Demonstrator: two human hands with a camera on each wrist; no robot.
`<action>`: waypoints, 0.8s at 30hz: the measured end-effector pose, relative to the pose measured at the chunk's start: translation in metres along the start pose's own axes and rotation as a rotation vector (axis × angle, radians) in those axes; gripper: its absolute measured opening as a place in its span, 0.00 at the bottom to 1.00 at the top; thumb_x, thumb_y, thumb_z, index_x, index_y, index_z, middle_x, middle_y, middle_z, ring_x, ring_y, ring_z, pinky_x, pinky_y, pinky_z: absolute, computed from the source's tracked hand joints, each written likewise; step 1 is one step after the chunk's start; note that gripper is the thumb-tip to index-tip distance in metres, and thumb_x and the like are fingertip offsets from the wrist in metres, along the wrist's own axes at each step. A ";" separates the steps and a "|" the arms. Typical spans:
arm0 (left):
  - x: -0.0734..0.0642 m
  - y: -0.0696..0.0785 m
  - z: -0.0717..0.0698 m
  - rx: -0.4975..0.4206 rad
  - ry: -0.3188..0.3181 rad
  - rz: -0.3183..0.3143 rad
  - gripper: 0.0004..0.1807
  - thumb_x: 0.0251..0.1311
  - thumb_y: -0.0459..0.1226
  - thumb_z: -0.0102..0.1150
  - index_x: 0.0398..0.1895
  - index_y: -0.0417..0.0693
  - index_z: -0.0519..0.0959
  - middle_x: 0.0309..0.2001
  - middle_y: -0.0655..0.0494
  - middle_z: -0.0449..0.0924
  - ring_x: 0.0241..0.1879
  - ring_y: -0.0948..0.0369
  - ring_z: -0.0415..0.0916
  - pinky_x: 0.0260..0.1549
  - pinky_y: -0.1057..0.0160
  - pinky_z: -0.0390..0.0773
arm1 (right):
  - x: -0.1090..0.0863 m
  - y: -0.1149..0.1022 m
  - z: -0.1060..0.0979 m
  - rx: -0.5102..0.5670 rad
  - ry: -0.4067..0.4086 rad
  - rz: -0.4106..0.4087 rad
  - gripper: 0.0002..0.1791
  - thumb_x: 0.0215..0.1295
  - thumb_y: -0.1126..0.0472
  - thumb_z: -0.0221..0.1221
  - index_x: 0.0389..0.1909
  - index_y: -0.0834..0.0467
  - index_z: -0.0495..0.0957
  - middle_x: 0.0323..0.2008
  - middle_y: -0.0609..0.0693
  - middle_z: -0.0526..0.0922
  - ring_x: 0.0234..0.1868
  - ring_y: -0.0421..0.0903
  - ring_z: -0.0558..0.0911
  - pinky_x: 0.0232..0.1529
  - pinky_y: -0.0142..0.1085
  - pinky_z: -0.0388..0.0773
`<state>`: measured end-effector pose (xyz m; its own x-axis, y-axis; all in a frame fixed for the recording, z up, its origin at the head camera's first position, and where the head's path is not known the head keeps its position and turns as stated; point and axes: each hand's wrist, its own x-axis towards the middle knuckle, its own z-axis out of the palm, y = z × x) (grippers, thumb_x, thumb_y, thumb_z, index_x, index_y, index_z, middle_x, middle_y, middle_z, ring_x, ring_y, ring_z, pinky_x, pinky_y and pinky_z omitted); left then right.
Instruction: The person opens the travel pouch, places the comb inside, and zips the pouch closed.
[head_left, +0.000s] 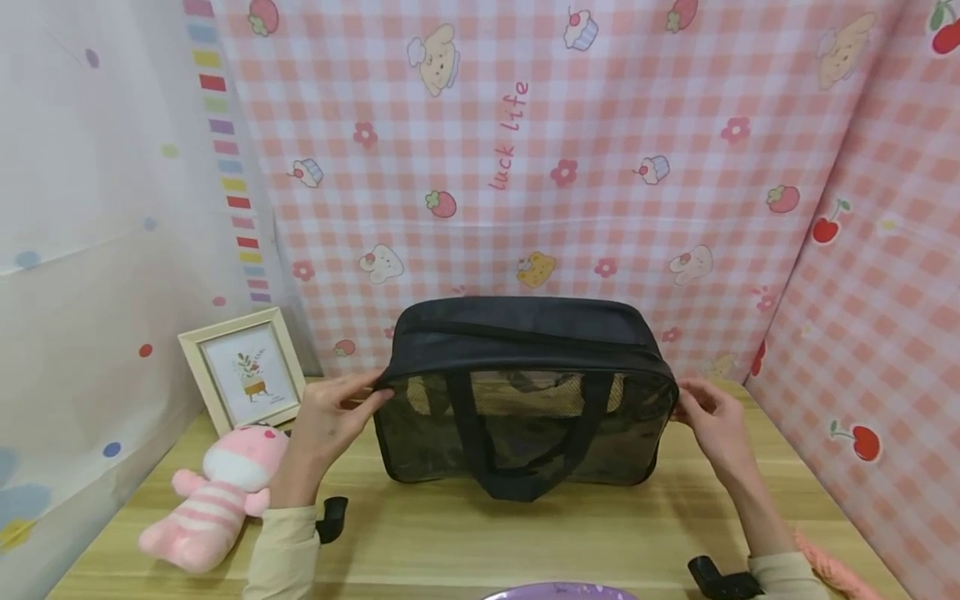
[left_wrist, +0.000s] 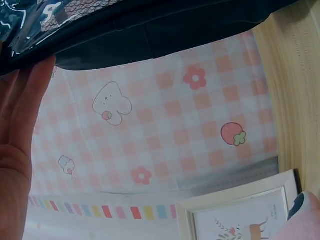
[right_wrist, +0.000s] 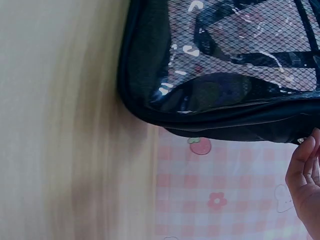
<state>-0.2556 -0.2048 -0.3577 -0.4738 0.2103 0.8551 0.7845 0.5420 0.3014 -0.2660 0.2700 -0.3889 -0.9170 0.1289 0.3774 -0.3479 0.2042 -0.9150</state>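
Bag (head_left: 527, 392) at the frame's centre, its sides pinched by the left hand (head_left: 333, 417) and right hand (head_left: 716, 421), could twist or tip on the bench (head_left: 420, 542) if one grip slips or tugs harder.

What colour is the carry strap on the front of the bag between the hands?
The carry strap is black; it shows best in the head view.

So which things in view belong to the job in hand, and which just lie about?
Job in hand:
black bag, held at both ends

Seemingly lying about:
picture frame
pink plush toy
purple item, mostly cut off
coral item, bottom right
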 end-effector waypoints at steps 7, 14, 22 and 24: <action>0.000 0.000 0.000 0.002 -0.006 -0.012 0.18 0.42 0.21 0.71 0.41 0.37 0.85 0.36 0.45 0.85 0.27 0.58 0.83 0.24 0.70 0.81 | -0.001 -0.008 -0.002 0.118 -0.002 -0.035 0.10 0.70 0.65 0.54 0.44 0.68 0.79 0.31 0.43 0.82 0.31 0.38 0.82 0.34 0.30 0.81; -0.001 0.002 0.002 -0.008 -0.033 -0.042 0.17 0.46 0.22 0.70 0.43 0.37 0.85 0.37 0.47 0.85 0.28 0.58 0.83 0.26 0.71 0.81 | -0.004 -0.015 -0.003 0.341 0.020 -0.143 0.13 0.67 0.71 0.54 0.45 0.79 0.76 0.35 0.50 0.84 0.34 0.41 0.83 0.37 0.31 0.81; 0.001 0.002 0.001 -0.029 -0.026 -0.040 0.18 0.45 0.22 0.70 0.43 0.38 0.85 0.36 0.48 0.85 0.28 0.58 0.83 0.26 0.70 0.81 | -0.004 -0.023 -0.001 0.327 0.060 -0.150 0.13 0.67 0.71 0.55 0.44 0.79 0.76 0.34 0.50 0.85 0.34 0.41 0.83 0.38 0.30 0.81; 0.001 0.003 0.001 -0.045 -0.027 -0.051 0.17 0.46 0.23 0.70 0.43 0.39 0.85 0.36 0.48 0.85 0.28 0.58 0.83 0.26 0.70 0.81 | -0.004 -0.025 0.000 0.330 0.068 -0.164 0.13 0.67 0.71 0.54 0.44 0.81 0.76 0.33 0.50 0.85 0.34 0.41 0.83 0.38 0.30 0.81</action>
<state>-0.2541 -0.2027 -0.3565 -0.5241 0.2054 0.8265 0.7757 0.5159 0.3636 -0.2535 0.2646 -0.3676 -0.8324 0.1873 0.5215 -0.5437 -0.0944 -0.8340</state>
